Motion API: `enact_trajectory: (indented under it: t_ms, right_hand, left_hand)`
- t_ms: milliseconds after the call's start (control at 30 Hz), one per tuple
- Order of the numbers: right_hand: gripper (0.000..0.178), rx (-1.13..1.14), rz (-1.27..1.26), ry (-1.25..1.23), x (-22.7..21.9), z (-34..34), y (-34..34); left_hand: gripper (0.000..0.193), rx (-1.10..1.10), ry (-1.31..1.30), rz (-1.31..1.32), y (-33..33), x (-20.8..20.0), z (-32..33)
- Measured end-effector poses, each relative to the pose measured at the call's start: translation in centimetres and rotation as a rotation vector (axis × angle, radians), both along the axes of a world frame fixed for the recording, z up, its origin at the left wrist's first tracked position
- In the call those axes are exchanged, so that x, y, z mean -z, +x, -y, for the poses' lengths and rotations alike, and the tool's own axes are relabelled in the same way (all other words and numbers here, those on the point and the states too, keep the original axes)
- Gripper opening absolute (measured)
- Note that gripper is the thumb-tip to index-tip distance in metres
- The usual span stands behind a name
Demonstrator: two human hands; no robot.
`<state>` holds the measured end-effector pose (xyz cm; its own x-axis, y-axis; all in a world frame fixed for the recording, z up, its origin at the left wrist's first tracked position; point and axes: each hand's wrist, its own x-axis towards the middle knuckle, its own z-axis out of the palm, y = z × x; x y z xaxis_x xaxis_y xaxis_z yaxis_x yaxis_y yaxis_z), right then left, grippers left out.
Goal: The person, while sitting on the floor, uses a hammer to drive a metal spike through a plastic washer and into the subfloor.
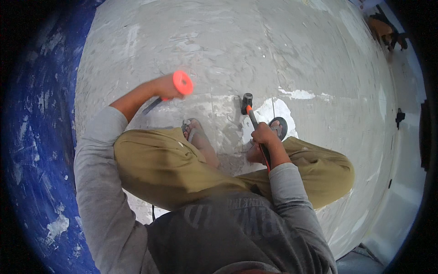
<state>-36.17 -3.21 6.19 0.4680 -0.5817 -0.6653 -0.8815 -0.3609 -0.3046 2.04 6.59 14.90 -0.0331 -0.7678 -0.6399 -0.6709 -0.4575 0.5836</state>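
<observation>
My left hand is closed round the grip of a chisel with a round bright orange hand guard. Its dark blade sticks out below the hand toward the floor; the tip is hard to make out. In front of my right foot, my right hand grips a club hammer by its black and orange handle. The hammer's dark steel head points away from me, apart from the chisel. Whether that head touches the floor I cannot tell.
I squat on a rough grey floor with seams and smears. A white patch surrounds my right sandal. Along the left lies a blue, white-stained surface. A pale wall curves along the right; brown and black things sit far right.
</observation>
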Motion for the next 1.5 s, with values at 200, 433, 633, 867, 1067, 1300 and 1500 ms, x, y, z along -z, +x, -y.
enact_trajectory:
  t_ms: [200,433,633,867,1067,1300,1500]
  right_hand:
    - [0.022,0.110,-0.053,0.058,3.2,0.4,-1.0]
    - [0.019,0.073,-0.092,0.162,-0.1,0.4,0.4]
    - [0.024,0.050,-0.080,0.122,4.0,0.3,-1.3]
    - [0.016,0.131,0.003,0.130,2.8,0.0,-0.6]
    - [0.021,0.095,-0.068,0.227,1.6,0.5,0.2]
    - [0.035,-0.030,-0.090,-0.007,0.8,-0.1,0.5]
    - [0.032,0.043,-0.174,0.173,0.1,0.3,1.1]
  left_hand:
    - [0.022,0.257,-0.052,-0.006,1.6,8.4,-4.0]
    - [0.025,0.483,-0.119,-0.265,0.7,16.6,-6.7]
    - [0.041,0.610,0.005,-0.354,-1.7,17.5,-8.0]
    - [0.036,0.378,-0.181,-0.201,-0.3,16.7,-5.3]
    - [0.032,0.433,-0.008,-0.160,1.2,17.4,-4.6]
    - [0.030,0.458,0.004,-0.328,-3.0,16.9,-8.4]
    - [0.031,0.342,-0.212,0.092,0.9,19.9,-7.1]
